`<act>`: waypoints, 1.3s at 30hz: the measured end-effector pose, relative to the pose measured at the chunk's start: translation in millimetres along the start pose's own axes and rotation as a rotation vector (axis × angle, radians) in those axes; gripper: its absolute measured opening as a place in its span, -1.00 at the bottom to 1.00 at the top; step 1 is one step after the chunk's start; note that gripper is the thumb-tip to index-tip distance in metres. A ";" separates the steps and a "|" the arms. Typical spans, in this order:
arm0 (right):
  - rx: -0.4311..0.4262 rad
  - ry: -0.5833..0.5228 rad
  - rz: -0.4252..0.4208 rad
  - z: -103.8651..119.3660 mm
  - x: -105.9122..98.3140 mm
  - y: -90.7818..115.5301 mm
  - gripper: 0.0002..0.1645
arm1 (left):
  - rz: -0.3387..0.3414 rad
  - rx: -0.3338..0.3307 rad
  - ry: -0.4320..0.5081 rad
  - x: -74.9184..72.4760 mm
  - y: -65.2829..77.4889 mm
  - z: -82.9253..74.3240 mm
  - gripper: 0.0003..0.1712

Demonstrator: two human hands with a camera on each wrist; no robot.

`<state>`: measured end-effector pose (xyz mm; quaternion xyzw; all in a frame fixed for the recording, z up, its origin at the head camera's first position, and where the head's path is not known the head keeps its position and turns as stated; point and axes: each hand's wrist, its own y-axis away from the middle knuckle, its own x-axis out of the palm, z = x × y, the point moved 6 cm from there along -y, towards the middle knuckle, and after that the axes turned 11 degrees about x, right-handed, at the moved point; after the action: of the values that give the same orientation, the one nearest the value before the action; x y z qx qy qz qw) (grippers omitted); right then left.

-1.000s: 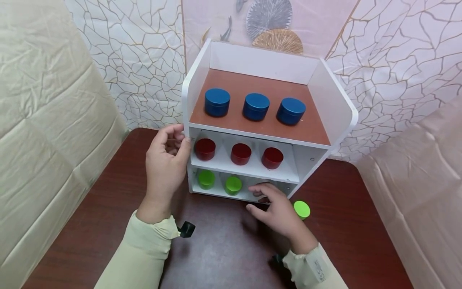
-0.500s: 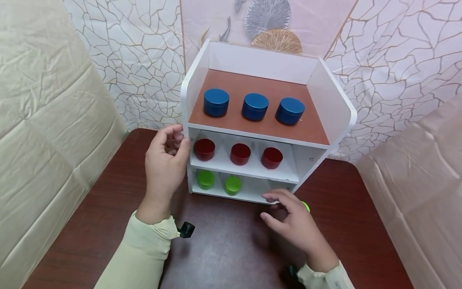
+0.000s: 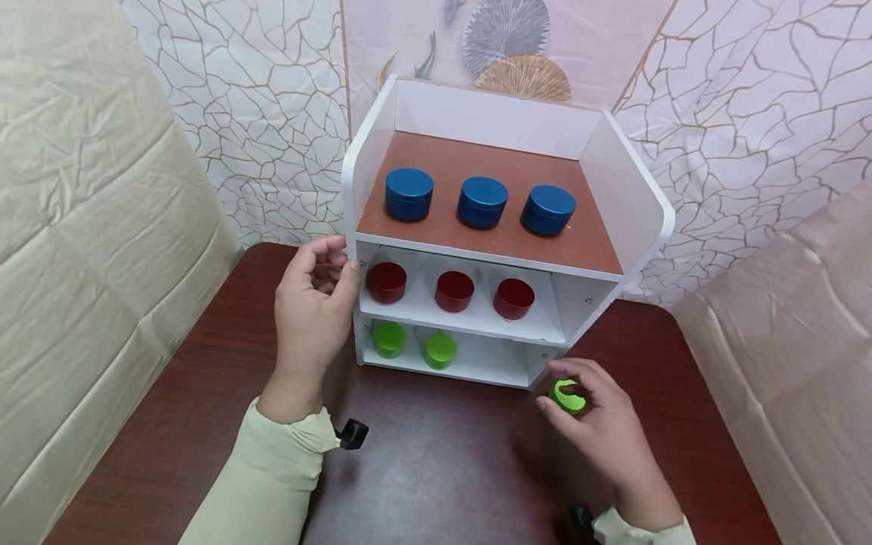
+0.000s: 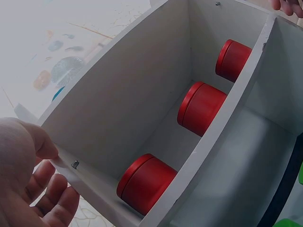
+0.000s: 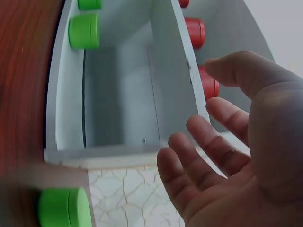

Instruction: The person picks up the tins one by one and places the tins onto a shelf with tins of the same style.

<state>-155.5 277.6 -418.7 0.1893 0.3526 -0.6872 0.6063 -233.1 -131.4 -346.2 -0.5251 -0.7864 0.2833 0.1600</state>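
Observation:
My left hand (image 3: 309,310) grips the left side panel of a white shelf unit (image 3: 630,189), thumb at the front edge and fingers curled behind, as the left wrist view also shows. At the shelf's lower right corner, my right hand (image 3: 602,420) hovers over a round green tin (image 3: 562,397) on the table, thumb and forefinger spread around it. In the right wrist view that hand is spread, with a gap to the green tin (image 5: 64,208). Two more green tins, a left one (image 3: 389,341) and a middle one (image 3: 440,350), stand on the bottom shelf.
Three red tins, the middle one (image 3: 454,291) among them, stand in a row on the middle shelf. On the brown top board are three blue tins, including a central one (image 3: 482,202). A dark wooden table (image 3: 422,454) bears the unit, with fabric walls around.
My right hand has moved right, from in front of the bottom shelf to over the green tin on the table. The left hand keeps its grip on the shelf unit.

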 end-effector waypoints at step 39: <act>0.391 0.166 0.196 -102.7 17.1 -10.6 0.01 | -0.004 0.010 -0.008 0.2 -0.2 0.9 -0.66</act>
<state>-186.2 339.2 -497.6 0.3925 0.2411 -0.6623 0.5909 -233.8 -131.5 -346.8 -0.5214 -0.7867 0.2891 0.1601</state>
